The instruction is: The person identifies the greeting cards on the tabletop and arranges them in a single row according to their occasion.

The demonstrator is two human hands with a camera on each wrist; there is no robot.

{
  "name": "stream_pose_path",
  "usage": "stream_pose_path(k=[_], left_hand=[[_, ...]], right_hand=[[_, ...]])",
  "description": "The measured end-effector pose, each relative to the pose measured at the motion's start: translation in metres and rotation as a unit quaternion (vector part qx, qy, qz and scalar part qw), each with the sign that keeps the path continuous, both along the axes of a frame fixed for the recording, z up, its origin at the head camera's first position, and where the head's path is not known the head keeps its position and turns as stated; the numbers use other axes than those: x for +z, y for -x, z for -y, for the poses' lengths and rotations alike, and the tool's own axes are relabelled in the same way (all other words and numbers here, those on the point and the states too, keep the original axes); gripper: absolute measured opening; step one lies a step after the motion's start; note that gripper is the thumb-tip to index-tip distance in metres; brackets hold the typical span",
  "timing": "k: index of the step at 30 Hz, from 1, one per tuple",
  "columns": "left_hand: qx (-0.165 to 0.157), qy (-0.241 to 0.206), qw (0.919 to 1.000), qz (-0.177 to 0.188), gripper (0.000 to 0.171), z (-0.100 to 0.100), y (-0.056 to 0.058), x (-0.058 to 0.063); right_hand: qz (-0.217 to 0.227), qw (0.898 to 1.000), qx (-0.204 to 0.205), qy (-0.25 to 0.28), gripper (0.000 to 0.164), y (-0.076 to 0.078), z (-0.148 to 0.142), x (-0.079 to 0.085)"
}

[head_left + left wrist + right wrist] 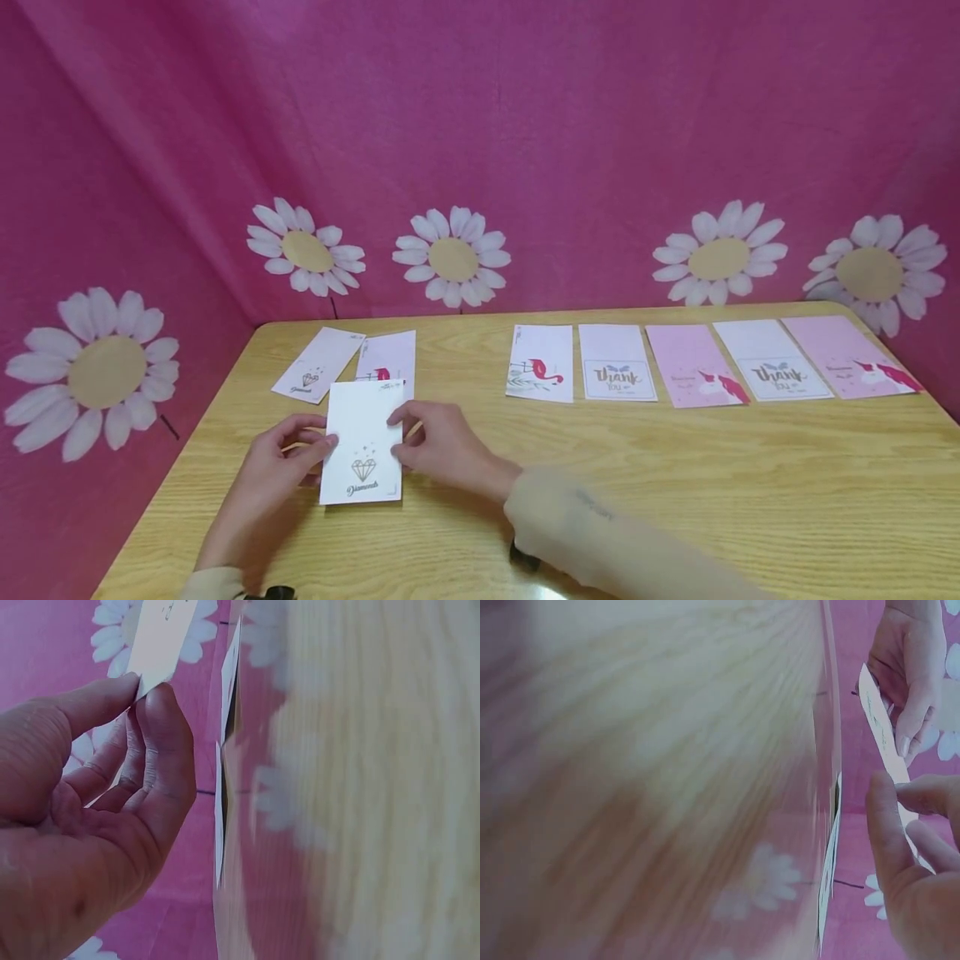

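Note:
A white card (364, 442) printed with a diamond and the word "Diamonds" is held up above the table's left part. My left hand (281, 458) pinches its left edge between thumb and fingers, as the left wrist view also shows. From the other side my right hand (442, 446) pinches the right edge. Just behind lie another diamond card (318, 362), tilted, and a flamingo card (390, 350), its lower part hidden by the held card.
Along the wooden table's (637, 475) back right runs a row: a flamingo card (540, 362), two "Thank you" cards (617, 362) and two pink unicorn cards (693, 367), alternating. A pink curtain (495, 125) with white daisies hangs behind and to the left.

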State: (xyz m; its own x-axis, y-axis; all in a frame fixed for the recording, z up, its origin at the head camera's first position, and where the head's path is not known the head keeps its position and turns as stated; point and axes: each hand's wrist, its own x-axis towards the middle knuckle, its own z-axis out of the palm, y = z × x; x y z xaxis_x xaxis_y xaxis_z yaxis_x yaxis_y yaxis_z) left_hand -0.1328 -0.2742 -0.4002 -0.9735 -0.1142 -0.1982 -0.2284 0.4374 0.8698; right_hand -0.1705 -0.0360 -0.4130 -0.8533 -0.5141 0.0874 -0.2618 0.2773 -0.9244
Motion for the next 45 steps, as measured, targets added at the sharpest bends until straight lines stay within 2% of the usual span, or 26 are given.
stream_pose_path(k=[4,10,16,25,28,32,35,37,39,45], left_hand=[[0.001,0.020,0.9998,0.001,0.042,0.009,-0.003,-0.001],[-0.004,0.046,0.9987,0.022,0.047,0.021,-0.009,-0.002],[-0.004,0.086,0.9958,0.032,0.050,0.034,-0.010,-0.002],[-0.014,0.122,0.9919,0.032,0.047,0.048,-0.016,-0.004],[-0.014,0.137,0.9899,0.035,0.047,0.054,-0.017,-0.005],[-0.015,0.180,0.9828,0.036,0.047,0.062,-0.018,-0.005],[-0.020,0.218,0.9752,0.032,0.048,0.069,-0.017,-0.005],[-0.023,0.234,0.9716,0.027,0.049,0.074,-0.016,-0.006],[-0.021,0.242,0.9699,0.022,0.050,0.079,-0.015,-0.007],[-0.007,0.234,0.9718,0.024,0.050,0.093,-0.016,-0.009]], right_hand=[[-0.028,0.999,0.015,-0.038,0.024,-0.001,0.010,-0.002],[-0.063,0.993,0.055,-0.087,0.029,-0.001,0.018,-0.003],[-0.120,0.978,0.091,-0.146,0.034,-0.003,0.026,-0.001],[-0.166,0.957,0.136,-0.196,0.037,-0.007,0.040,0.000],[-0.174,0.947,0.154,-0.224,0.039,-0.009,0.045,0.000],[-0.199,0.925,0.174,-0.274,0.042,-0.015,0.053,0.001],[-0.220,0.910,0.175,-0.305,0.044,-0.018,0.060,0.002],[-0.227,0.904,0.171,-0.320,0.044,-0.019,0.066,0.002],[-0.238,0.896,0.164,-0.337,0.045,-0.020,0.072,0.003],[-0.251,0.877,0.159,-0.377,0.043,-0.024,0.091,0.003]])
